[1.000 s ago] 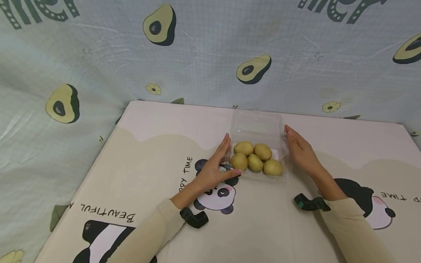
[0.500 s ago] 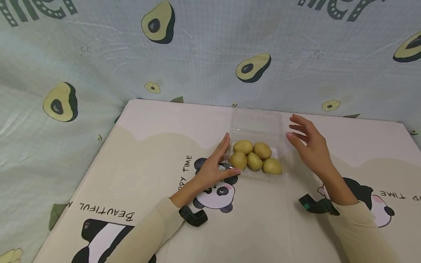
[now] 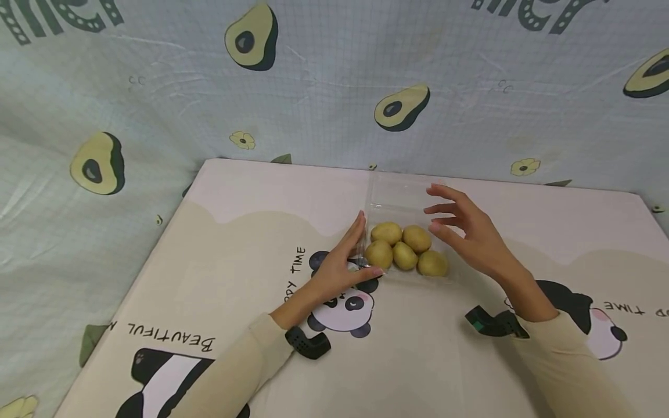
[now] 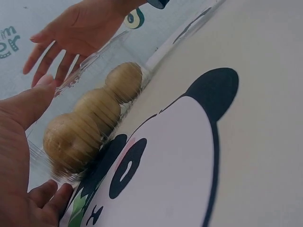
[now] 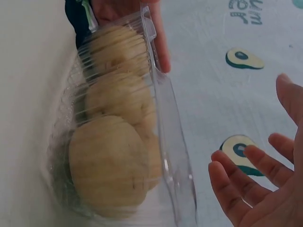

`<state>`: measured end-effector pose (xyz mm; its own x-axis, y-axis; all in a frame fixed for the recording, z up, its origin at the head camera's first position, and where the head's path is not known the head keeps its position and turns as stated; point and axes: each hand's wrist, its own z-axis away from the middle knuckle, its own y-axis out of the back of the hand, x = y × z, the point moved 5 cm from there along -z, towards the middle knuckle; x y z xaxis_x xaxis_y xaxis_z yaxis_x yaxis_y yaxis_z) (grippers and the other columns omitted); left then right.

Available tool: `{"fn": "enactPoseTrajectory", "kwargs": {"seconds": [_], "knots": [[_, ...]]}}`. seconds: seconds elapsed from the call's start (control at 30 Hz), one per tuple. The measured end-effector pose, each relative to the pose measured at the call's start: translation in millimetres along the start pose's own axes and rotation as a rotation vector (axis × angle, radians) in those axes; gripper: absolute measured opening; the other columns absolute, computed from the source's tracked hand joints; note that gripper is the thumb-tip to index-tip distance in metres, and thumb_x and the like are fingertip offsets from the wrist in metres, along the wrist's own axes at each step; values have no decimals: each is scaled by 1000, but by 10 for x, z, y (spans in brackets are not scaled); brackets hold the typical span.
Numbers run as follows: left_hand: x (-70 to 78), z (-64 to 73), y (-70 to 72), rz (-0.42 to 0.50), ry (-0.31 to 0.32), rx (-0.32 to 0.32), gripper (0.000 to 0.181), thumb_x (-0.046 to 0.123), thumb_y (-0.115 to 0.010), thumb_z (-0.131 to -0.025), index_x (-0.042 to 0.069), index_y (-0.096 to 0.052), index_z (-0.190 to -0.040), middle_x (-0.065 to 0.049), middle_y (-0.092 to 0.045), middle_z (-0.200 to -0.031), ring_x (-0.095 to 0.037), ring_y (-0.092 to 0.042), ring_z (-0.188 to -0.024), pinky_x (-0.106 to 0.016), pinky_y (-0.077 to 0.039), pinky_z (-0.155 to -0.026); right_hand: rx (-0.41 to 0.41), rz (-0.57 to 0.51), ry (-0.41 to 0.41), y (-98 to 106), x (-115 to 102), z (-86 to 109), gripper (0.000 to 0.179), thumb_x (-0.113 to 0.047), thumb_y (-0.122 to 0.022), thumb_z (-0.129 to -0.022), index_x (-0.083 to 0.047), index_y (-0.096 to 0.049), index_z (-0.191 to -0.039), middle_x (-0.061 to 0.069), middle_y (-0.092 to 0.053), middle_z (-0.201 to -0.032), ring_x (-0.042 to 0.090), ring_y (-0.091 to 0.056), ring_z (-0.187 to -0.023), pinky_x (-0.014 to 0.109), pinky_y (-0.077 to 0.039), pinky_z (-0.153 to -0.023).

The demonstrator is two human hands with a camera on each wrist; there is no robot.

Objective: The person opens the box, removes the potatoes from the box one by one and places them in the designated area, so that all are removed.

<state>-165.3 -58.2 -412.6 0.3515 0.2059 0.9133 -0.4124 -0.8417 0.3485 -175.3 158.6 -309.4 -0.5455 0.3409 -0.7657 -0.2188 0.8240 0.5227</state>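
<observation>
A clear plastic clamshell box (image 3: 402,216) stands on the table with its lid (image 3: 398,188) folded back, away from me. Several yellow-skinned potatoes (image 3: 405,256) lie inside. My left hand (image 3: 334,275) rests against the box's left side, fingers straight, with the thumb at the near left corner. Over the box's right part hovers my right hand (image 3: 477,241), fingers spread and slightly bent, holding nothing. In the right wrist view, a gap separates its fingers from the box's ribbed wall (image 5: 64,127). The left wrist view shows the potatoes (image 4: 97,111) through the plastic.
A panda-print cloth (image 3: 407,354) covers the table. Behind the table's far edge hangs a pale curtain (image 3: 324,110) with avocado prints. Black wrist devices sit on the left wrist (image 3: 308,345) and the right wrist (image 3: 496,323).
My right hand has left the box's right side, lifted with its fingers spreading, then moved left over the box. The left hand, box and potatoes have stayed in place.
</observation>
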Motion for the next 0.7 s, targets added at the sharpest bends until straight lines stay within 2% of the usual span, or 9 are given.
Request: {"fn": "enactPoseTrajectory", "kwargs": {"seconds": [0.13, 0.23, 0.33, 0.43, 0.57, 0.63, 0.7], "knots": [[-3, 4, -1, -7, 12, 3, 104, 55, -66, -83, 15, -2, -155, 3, 3, -160, -13, -11, -143, -38, -34, -108, -73, 20, 15, -92, -69, -47, 62, 12, -65, -84, 5, -39, -140, 19, -45, -138, 37, -55, -108, 31, -51, -89], [5, 7, 2, -3, 9, 9, 106, 61, -63, -82, 14, -3, -155, 3, 2, -160, -12, -12, -143, -37, -34, -108, -126, 27, 16, -168, 33, -64, 66, 8, -69, -83, -2, -42, -141, 11, -47, -137, 31, -57, -108, 34, -50, -89], [8, 7, 6, -2, 0, 12, 105, 60, -64, -83, 13, -4, -155, 1, 2, -160, -13, -13, -143, -38, -35, -107, -172, 29, 24, -250, 167, -73, 67, 2, -73, -82, -8, -44, -141, 4, -48, -137, 24, -58, -107, 36, -51, -89], [0, 3, 6, -7, -4, 8, 102, 51, -67, -85, 14, -4, -155, 0, 2, -160, -14, -13, -143, -38, -35, -107, -216, 16, 51, -324, 244, -78, 64, -3, -75, -82, -12, -47, -139, 4, -51, -134, 22, -58, -104, 38, -52, -86], [5, -3, 3, -8, 3, 4, 98, 26, -73, -87, 14, -3, -155, 1, 2, -160, -17, -13, -143, -40, -35, -107, -266, -8, 81, -413, 291, -93, 58, -3, -75, -82, -11, -51, -135, 8, -55, -127, 24, -57, -100, 40, -53, -81], [40, 0, 5, -2, 10, 4, 98, 14, -73, -86, 13, -3, -154, -1, 2, -160, -20, -13, -143, -42, -35, -107, -282, -9, 85, -448, 312, -105, 56, -3, -75, -81, -8, -53, -132, 9, -57, -124, 25, -57, -98, 42, -53, -79], [140, 8, 18, 10, 15, -1, 98, 7, -73, -85, 8, -3, -154, -5, 2, -160, -23, -13, -143, -45, -34, -107, -300, -13, 89, -482, 334, -115, 55, -1, -76, -80, -4, -54, -130, 11, -58, -122, 27, -56, -97, 45, -51, -80]]}}
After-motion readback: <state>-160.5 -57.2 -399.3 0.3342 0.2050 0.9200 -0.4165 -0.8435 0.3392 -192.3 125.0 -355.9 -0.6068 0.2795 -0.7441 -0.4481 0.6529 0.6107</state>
